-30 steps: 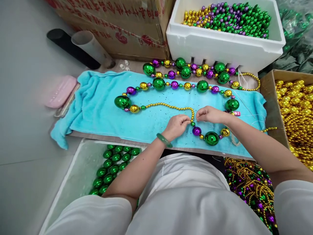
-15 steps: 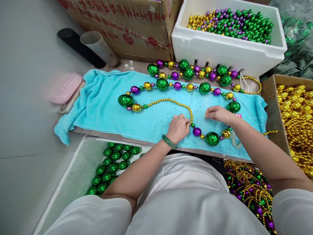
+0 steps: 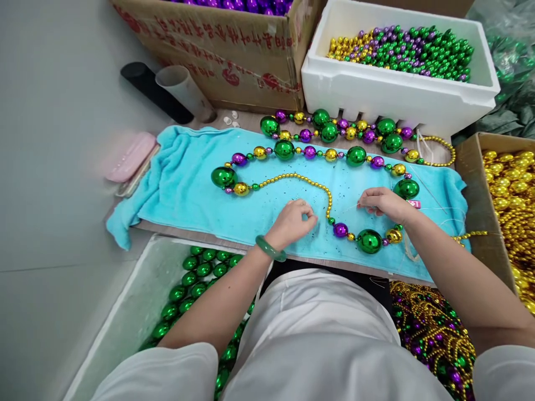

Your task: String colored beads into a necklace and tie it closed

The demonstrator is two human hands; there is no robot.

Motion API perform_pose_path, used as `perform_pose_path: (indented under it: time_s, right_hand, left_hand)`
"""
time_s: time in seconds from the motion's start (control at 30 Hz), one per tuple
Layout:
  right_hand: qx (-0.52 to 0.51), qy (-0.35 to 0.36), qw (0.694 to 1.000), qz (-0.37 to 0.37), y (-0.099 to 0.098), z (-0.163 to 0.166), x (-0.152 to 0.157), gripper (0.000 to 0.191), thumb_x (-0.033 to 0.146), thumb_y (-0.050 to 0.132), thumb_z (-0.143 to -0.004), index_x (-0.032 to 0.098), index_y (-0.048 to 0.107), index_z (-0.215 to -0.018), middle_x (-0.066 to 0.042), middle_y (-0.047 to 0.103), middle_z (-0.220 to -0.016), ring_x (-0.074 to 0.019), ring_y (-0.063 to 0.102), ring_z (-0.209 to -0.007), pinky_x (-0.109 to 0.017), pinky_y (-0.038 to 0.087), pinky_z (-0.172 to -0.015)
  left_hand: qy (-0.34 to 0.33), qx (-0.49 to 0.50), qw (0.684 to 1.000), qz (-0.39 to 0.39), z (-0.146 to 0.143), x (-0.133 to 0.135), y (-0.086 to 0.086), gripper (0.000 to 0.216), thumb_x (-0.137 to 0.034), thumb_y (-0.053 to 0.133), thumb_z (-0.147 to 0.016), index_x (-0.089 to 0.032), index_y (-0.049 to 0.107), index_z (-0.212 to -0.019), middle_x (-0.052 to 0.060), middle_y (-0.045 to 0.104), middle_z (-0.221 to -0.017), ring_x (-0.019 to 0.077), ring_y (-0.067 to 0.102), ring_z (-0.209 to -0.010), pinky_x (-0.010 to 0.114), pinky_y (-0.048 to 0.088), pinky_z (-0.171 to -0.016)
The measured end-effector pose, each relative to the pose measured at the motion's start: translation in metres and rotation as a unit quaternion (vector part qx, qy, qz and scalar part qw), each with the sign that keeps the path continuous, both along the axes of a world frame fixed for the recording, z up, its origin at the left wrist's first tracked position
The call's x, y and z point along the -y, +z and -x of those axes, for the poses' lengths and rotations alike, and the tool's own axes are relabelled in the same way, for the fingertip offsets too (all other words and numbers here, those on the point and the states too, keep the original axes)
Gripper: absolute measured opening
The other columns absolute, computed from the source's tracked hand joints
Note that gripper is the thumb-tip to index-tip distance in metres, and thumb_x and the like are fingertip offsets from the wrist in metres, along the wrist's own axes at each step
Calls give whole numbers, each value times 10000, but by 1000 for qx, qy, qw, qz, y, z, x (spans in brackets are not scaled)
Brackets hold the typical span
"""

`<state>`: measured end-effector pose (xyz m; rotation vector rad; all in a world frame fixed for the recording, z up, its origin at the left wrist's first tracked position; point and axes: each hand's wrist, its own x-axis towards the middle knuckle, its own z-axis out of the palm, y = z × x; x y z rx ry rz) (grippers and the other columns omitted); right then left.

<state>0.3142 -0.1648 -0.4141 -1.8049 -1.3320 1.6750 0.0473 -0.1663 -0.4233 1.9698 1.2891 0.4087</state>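
Observation:
A bead necklace point(image 3: 309, 151) of green, purple and gold beads lies in a loop on a turquoise towel point(image 3: 188, 189). Its strand of small gold beads point(image 3: 288, 176) curves down to a purple bead point(image 3: 340, 229) and a large green bead point(image 3: 369, 241). To the left of that strand, my left hand point(image 3: 292, 224) is closed in a pinch, apart from the beads; anything in its fingertips is too small to see. Inside the loop's right end, my right hand point(image 3: 384, 204) pinches a thin clear thread point(image 3: 348, 211) that trails left.
Behind the towel lie a second bead necklace point(image 3: 329, 132), a white foam box point(image 3: 397, 94) of small beads and a cardboard box point(image 3: 234, 61). A carton point(image 3: 472, 172) of gold beads stands right. Green beads point(image 3: 203, 269) fill a tub at lower left.
My left hand has let go of the necklace by the small green bead and moved left. My right hand stays near the loop's right end. The view has shifted slightly.

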Motion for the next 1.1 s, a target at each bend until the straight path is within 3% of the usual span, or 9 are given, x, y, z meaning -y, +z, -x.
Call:
perform_pose_path:
  time_s: [0.1,0.23,0.3,0.4,0.53,0.8,1.1]
  right_hand:
    - [31,18,999,-33,14,11,3,169,327,601,-682,165,610,-729,-9,551,-650,-111,439,-581,-234,298,-494]
    - [94,71,987,-107,31,28,8,184,342,577,-724,163,616,-722,12,495,-592,-122,434,-590,-258,323,-556]
    - [123,106,976,-145,36,35,9,184,333,556,-748,163,618,-713,8,515,-605,-122,432,-595,-266,333,-584]
    - [160,151,957,-188,42,43,9,170,295,530,-778,165,621,-718,-4,568,-651,-125,459,-618,-266,342,-614]
    - [192,172,946,-195,49,49,4,148,253,523,-794,166,628,-736,-4,579,-643,-121,464,-596,-259,335,-600]
    - [274,230,902,-242,57,55,-7,146,199,513,-801,168,654,-776,-64,671,-857,-154,537,-707,-268,337,-620]
    - [325,262,874,-250,64,76,-20,141,136,516,-777,158,653,-753,-87,671,-871,-176,546,-736,-279,321,-615]
  left_hand:
    - [95,178,971,127,-7,2,-3,241,-323,620,-729,-156,595,-557,58,669,-921,176,602,-878,319,446,-805]
    - [182,369,857,310,-28,7,-10,223,-345,701,-676,-130,641,-668,81,684,-857,160,617,-805,246,432,-611]
    - [199,424,803,369,-35,7,-13,258,-352,743,-648,-119,638,-681,80,669,-779,163,627,-783,225,417,-562]
    - [201,451,774,397,-39,6,-15,321,-397,771,-640,-106,654,-705,70,652,-729,147,626,-726,216,419,-540]
    - [177,442,790,386,-38,3,-17,315,-365,782,-639,-99,693,-783,70,674,-794,114,620,-675,221,453,-571]
    - [157,363,872,288,-41,0,-18,434,-230,724,-673,-114,672,-1087,22,660,-701,130,622,-654,247,488,-581]
    - [144,306,905,258,-42,-2,-13,193,-215,683,-682,-134,733,-849,31,688,-713,127,600,-632,260,497,-604]
